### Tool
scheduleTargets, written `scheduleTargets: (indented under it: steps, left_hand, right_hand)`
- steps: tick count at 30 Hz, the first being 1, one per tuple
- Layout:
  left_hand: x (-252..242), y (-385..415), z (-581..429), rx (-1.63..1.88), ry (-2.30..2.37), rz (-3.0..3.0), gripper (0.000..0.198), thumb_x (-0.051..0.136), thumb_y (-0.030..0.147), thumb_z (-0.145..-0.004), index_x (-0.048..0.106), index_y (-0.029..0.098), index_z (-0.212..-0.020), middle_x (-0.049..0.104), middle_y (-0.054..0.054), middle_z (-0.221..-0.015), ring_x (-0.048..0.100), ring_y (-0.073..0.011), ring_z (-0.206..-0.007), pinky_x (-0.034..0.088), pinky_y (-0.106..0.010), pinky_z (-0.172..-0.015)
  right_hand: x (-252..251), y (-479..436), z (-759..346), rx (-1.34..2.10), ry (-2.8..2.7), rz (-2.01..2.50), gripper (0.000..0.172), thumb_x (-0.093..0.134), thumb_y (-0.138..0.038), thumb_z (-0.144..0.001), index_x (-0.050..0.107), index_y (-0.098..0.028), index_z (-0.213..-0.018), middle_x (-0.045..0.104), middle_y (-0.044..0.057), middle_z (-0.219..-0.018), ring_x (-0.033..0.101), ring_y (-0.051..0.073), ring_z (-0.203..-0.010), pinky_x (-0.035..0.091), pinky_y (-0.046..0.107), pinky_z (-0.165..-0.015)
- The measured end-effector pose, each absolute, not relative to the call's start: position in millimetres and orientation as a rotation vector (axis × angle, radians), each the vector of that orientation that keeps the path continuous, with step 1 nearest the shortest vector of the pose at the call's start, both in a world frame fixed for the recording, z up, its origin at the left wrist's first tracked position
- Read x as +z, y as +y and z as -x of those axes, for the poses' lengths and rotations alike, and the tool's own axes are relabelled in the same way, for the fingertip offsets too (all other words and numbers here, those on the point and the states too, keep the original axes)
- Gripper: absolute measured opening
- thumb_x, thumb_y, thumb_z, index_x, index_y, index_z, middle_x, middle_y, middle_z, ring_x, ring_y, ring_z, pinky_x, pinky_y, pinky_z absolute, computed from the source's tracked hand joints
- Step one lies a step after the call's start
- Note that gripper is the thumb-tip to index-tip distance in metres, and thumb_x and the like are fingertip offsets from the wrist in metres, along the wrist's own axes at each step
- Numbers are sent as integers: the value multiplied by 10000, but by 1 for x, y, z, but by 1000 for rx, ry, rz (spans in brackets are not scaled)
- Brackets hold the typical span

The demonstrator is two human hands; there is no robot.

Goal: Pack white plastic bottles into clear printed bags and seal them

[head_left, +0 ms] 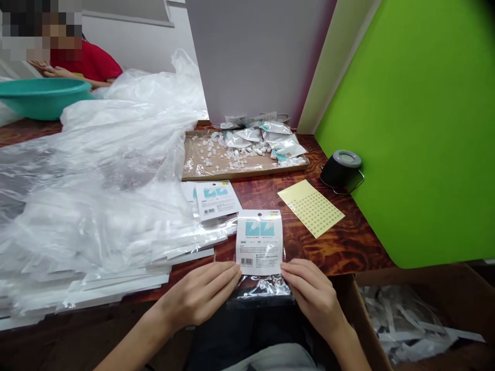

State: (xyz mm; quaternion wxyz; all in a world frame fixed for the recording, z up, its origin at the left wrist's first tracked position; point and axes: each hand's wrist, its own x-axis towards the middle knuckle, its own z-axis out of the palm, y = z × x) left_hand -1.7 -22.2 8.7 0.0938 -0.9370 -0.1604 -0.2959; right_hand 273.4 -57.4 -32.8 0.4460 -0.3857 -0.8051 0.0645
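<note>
My left hand (201, 299) and my right hand (311, 293) hold a small clear packet with a white printed card (259, 241) by its lower corners at the near edge of the wooden table (348, 247). Both hands are closed in a pinch on the packet's bottom, where clear plastic sticks out below the card. Just behind it lies a stack of the same card packets (214, 200). A yellow sheet of small round stickers (311, 207) lies to the right of the packet.
A big heap of clear plastic bags (100, 180) covers the left of the table. A cardboard tray (201, 172) with white pebbles and filled packets sits at the back. A black round device (341, 167) stands by a green board (417, 129). A box of paper strips (406, 319) is lower right. Another person in red sits far left behind a teal bowl (42, 98).
</note>
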Motion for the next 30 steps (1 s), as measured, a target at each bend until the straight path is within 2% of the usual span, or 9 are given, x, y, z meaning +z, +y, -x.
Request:
scheduleTargets:
  steps: [3, 11, 15, 19, 21, 27, 30]
  left_hand:
    - [9, -25, -1, -807, -504, 2797, 274, 501, 39, -898, 673, 126, -1093, 761, -102, -988, 727, -219, -908, 594, -324, -861]
    - [4, -30, -2, -851, -629, 2811, 272, 574, 120, -883, 660, 211, -1124, 760, -73, -1004, 725, -194, -923, 577, -292, -851]
    - [-3, -29, -7, -917, -807, 2823, 245, 606, 141, -869, 681, 228, -1084, 753, -45, -875, 707, -162, -794, 563, -270, -756]
    - [-3, -28, -13, -1168, -1142, 2872, 241, 586, 162, -886, 717, 258, -1065, 729, -62, -968, 668, -185, -908, 537, -310, -821]
    - [-2, -29, -16, -1349, -1361, 2896, 230, 573, 198, -901, 731, 265, -1055, 728, -59, -986, 669, -185, -914, 540, -290, -801]
    - [-1, -34, -32, -1650, -2182, 2690, 219, 625, 391, -853, 775, 235, -826, 756, -33, -792, 701, -199, -745, 544, -269, -712]
    - [-2, -37, -46, -1753, -2363, 2436, 221, 655, 391, -806, 748, 214, -711, 736, -14, -697, 680, -183, -666, 518, -239, -642]
  right_hand:
    - [-36, -59, -274, 150, -2008, 969, 331, 570, -24, -870, 677, -219, -1115, 753, 82, -1005, 687, 220, -947, 588, 405, -815]
    - [-33, -62, -272, 171, -1963, 1061, 204, 583, -133, -887, 721, -234, -999, 762, 62, -975, 673, 234, -952, 513, 418, -803]
    - [-32, -61, -266, 256, -1841, 1147, 181, 573, -149, -905, 728, -230, -953, 749, 53, -901, 653, 212, -875, 484, 387, -767]
    - [-29, -60, -261, 360, -1698, 1215, 158, 581, -169, -916, 732, -215, -923, 721, 41, -819, 624, 188, -786, 461, 355, -726]
    - [-27, -60, -258, 420, -1630, 1249, 155, 586, -183, -917, 735, -207, -878, 704, 32, -776, 607, 174, -730, 448, 336, -692]
    - [-21, -60, -249, 539, -1490, 1380, 153, 589, -205, -915, 718, -205, -833, 704, 15, -770, 608, 168, -721, 409, 320, -706]
    - [-20, -59, -243, 543, -1428, 1474, 165, 572, -216, -914, 682, -195, -793, 674, 6, -754, 585, 162, -710, 388, 312, -712]
